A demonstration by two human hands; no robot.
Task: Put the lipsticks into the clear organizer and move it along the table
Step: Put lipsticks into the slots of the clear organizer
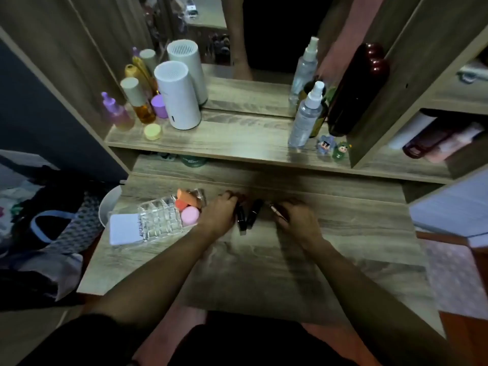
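Lipsticks (244, 216) under left hand (219, 215); right hand (295, 217) fingers curled round one.

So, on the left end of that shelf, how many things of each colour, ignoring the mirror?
Purple: 2 (purple bottle, purple jar)
Amber: 1 (amber bottle)
Yellow: 1 (yellow jar)
White: 1 (white cylinder)
Total: 5
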